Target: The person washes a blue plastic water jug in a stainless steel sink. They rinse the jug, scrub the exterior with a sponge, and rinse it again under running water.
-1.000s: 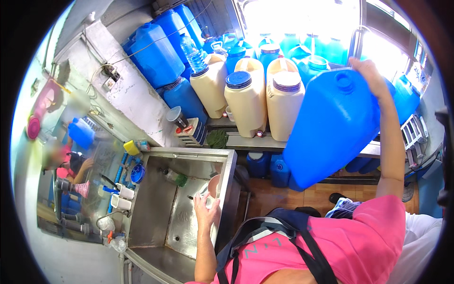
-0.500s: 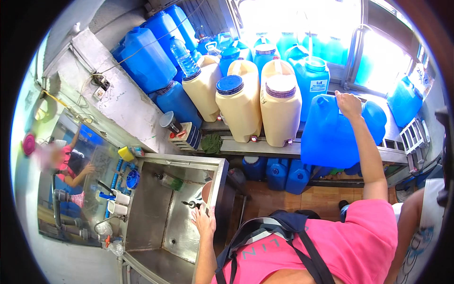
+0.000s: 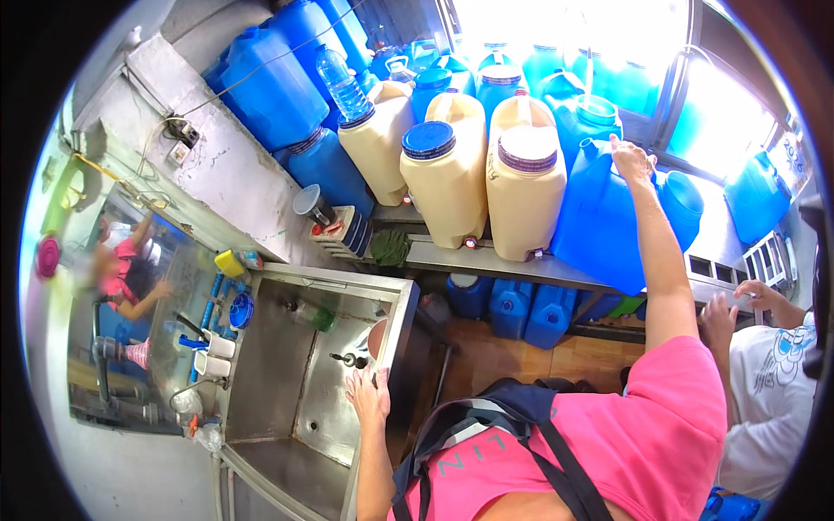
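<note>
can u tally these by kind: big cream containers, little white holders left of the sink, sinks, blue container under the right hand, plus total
Cream containers: 3
White holders: 2
Sink: 1
Blue container under right hand: 1
Total: 7

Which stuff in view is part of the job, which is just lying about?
In the job:
- large blue plastic jug, gripped by the right hand
- perhaps rectangular stainless-steel sink, left hand at its rim

Apparently just lying about:
- three cream plastic containers
- clear bluish plastic bottle
- clear-and-green bottle
</note>
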`<state>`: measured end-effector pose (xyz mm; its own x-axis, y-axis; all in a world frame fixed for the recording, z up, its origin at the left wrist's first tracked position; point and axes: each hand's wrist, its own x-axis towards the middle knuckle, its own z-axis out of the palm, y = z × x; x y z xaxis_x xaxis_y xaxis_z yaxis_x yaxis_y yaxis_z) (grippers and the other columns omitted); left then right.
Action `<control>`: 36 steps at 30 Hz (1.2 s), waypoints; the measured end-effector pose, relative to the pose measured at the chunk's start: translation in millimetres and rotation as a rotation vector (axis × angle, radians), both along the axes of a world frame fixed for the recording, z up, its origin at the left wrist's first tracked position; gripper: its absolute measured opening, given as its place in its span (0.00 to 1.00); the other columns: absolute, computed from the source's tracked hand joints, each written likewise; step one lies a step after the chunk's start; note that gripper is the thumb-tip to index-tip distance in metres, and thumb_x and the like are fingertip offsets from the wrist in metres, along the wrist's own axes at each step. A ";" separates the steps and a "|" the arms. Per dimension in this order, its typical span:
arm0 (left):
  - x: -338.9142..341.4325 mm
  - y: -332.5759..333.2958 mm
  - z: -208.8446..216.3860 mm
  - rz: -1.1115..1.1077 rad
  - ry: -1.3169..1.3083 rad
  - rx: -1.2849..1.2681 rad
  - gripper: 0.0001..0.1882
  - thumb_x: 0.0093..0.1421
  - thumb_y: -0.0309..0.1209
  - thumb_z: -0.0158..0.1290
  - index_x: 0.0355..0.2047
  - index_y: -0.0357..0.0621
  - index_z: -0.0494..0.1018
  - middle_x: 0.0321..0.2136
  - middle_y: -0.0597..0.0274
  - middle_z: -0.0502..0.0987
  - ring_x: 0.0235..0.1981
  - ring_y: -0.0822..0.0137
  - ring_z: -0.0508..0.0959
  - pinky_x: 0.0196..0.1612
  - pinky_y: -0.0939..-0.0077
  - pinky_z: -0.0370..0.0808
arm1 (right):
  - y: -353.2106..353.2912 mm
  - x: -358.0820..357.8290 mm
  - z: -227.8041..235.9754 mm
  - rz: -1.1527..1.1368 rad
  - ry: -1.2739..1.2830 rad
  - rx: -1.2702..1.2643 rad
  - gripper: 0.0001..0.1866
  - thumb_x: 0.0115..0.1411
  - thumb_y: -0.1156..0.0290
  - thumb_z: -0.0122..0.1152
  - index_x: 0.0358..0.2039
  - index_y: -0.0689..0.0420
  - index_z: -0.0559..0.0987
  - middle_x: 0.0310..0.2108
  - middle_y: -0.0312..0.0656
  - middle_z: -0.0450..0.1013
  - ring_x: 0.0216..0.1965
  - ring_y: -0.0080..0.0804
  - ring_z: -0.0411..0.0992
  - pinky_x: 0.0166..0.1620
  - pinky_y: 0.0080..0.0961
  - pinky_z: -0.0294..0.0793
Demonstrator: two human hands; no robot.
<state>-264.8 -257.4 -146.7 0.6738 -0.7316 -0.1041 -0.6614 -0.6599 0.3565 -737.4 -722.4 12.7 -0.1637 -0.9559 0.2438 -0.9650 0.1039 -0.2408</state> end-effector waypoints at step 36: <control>152.4 254.0 25.0 -0.064 0.261 -0.273 0.24 0.57 0.41 0.55 0.49 0.36 0.72 0.46 0.43 0.76 0.45 0.45 0.76 0.51 0.60 0.72 | 398.6 727.2 -195.0 1.677 -0.324 0.516 0.48 0.47 0.67 0.66 0.65 0.60 0.50 0.48 0.63 0.71 0.51 0.58 0.69 0.54 0.40 0.69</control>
